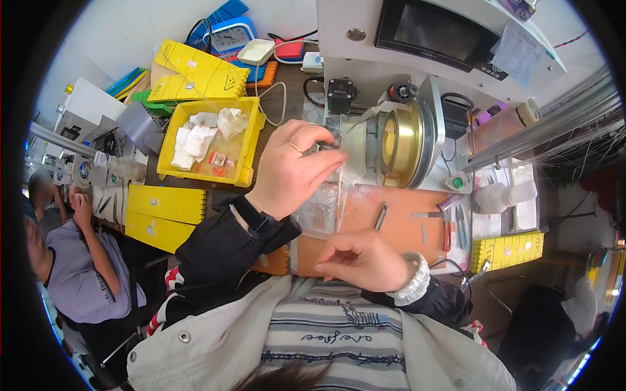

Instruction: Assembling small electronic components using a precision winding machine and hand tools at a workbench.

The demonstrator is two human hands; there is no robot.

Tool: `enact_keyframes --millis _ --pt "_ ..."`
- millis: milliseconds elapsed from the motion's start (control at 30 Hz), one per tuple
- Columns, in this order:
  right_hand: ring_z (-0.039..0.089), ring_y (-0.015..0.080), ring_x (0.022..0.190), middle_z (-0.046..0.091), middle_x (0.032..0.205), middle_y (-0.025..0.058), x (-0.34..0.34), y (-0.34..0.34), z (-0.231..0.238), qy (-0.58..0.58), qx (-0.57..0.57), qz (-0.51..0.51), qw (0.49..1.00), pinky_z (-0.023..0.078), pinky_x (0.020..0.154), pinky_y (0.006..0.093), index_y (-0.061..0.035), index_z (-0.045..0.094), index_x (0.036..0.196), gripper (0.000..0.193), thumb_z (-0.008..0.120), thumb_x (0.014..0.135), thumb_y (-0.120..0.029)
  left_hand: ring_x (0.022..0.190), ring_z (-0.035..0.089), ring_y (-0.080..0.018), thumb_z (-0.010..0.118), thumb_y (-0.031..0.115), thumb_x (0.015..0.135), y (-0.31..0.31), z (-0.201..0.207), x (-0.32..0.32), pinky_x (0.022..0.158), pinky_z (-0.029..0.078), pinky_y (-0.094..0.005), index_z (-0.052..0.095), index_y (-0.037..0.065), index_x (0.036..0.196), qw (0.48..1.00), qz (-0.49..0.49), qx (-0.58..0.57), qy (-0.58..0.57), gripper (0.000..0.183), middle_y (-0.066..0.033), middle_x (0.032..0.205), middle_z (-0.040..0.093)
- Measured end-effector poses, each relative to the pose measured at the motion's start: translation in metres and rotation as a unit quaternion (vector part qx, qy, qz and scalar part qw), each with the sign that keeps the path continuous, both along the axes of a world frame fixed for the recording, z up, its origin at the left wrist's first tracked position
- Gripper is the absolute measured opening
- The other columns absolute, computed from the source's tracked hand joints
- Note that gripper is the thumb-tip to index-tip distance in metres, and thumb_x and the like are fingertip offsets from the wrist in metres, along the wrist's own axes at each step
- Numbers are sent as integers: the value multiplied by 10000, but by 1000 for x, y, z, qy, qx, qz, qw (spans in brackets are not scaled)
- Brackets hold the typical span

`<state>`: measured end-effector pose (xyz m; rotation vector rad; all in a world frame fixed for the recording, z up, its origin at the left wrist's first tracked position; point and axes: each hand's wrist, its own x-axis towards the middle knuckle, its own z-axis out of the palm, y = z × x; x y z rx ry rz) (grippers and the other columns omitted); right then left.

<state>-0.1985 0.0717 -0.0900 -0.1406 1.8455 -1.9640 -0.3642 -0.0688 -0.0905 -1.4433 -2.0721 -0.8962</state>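
My left hand (290,166), with a ring and a black wrist strap, reaches up to the machine (352,140). Its fingertips are pinched together at a small metal part beside the machine's front; what is between them is too small to make out. To the right of those fingers sits a gold-coloured round drum (399,146). Lower down, my right hand (365,260) hovers over the near part of an orange-brown mat (407,225), its fingers curled and pressed together. Whatever they may hold is hidden. A clear plastic piece (318,212) lies below my left hand, and a slim pen-like tool (381,215) rests near my right.
On the left stands a yellow bin (251,166) with white packets. Yellow notched boards (166,214) lie beside it. Red-handled (447,234) and blue-handled tools (462,228) lie to the right. The machine's screen (437,32) is above. Another person (85,267) works at far left.
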Motion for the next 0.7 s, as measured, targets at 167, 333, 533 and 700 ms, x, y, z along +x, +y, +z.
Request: enact_keyframes --millis 167,333,533,700 --pt "664 88 773 712 857 58 37 49 20 89 79 -123 985 524 687 226 -1 714 968 98 729 872 -10 828 594 -250 761 37 667 4 -6 18 724 486 -375 709 112 833 999 -32 -2 -32 190 -34 920 605" --pt "602 58 664 696 869 65 75 90 14 18 64 -369 927 472 576 178 43 680 1088 178 641 914 41 913 609 -268 803 129 695 -2 -22 42 803 478 -405 711 112 882 998 -54 0 -18 209 -24 980 629" --pt "510 19 602 656 812 27 75 108 -20 -27 166 -383 908 406 531 170 33 648 1227 275 596 963 -29 1239 462 -325 859 211 642 22 -7 37 1037 360 -438 713 145 1045 988 151 12 -18 434 -54 1284 563" --pt "568 32 642 655 788 23 44 114 -49 45 212 -426 878 431 550 184 25 629 1269 317 615 963 -55 1395 331 -357 871 231 625 46 -10 32 1112 262 -524 734 155 1029 978 197 -66 -37 433 -72 1440 498"
